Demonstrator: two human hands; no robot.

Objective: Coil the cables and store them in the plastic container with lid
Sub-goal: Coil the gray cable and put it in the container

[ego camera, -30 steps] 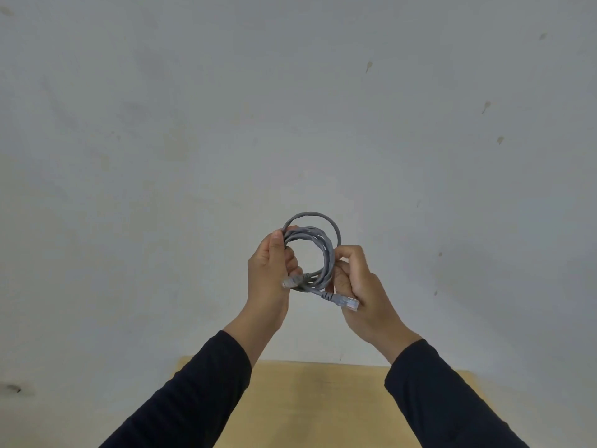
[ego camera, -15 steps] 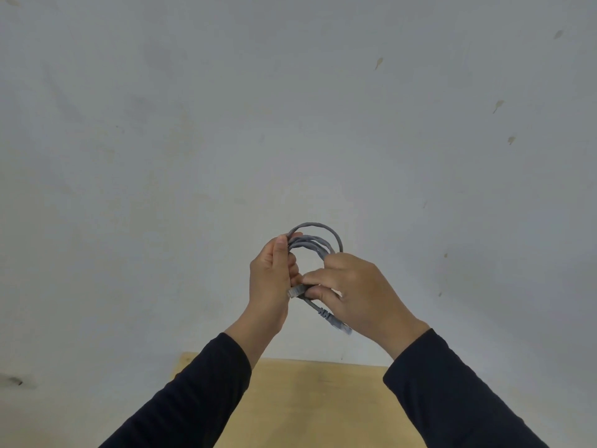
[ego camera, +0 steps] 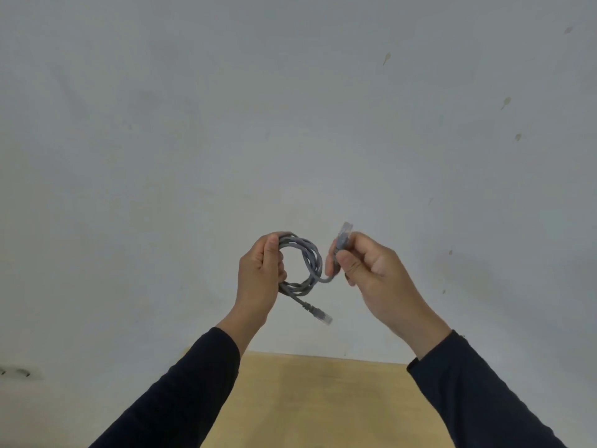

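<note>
A grey network cable [ego camera: 310, 263] is wound into a small coil, held up in front of a pale wall. My left hand [ego camera: 260, 276] grips the coil's left side, fingers wrapped around the loops. My right hand [ego camera: 368, 273] pinches one plug end [ego camera: 343, 236], which points upward to the right of the coil. The other plug end [ego camera: 319, 315] hangs loose below the coil. No plastic container or lid is in view.
A light wooden tabletop [ego camera: 316, 399] lies low in the view between my dark sleeves. A pale grey wall [ego camera: 290, 124] with a few small marks fills the background. A wall socket [ego camera: 19, 371] shows at the far left edge.
My right hand has drawn one plug end out through the coil and moved right and up, away from my left hand. The other plug now dangles below the coil.
</note>
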